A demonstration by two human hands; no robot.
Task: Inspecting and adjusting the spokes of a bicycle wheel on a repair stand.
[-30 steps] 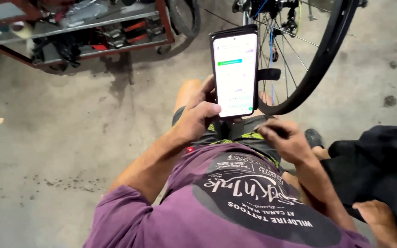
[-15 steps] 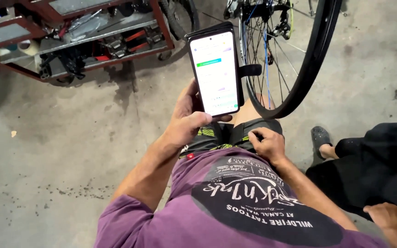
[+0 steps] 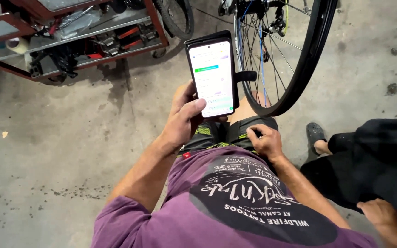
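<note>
My left hand [image 3: 183,117] grips a black smartphone [image 3: 212,73] upright in front of me, with its lit white screen facing me and my thumb across the lower edge. Lower down, my right hand [image 3: 263,140] rests at the waist of my dark shorts [image 3: 228,131], fingers curled against the fabric just under the hem of my purple shirt [image 3: 235,206]. It holds nothing that I can see.
A bicycle wheel [image 3: 295,59] with black tyre and spokes stands right behind the phone. A red metal rack [image 3: 83,39] with tools is at top left. Another person in black clothes [image 3: 373,160] sits at right, with a sandalled foot [image 3: 315,135] and hand [image 3: 382,213] showing. Stained concrete floor [image 3: 56,151] lies left.
The phone has shifted left in view and its screen shows a different page. My right hand moved from my thigh to the waistband of the shorts.
</note>
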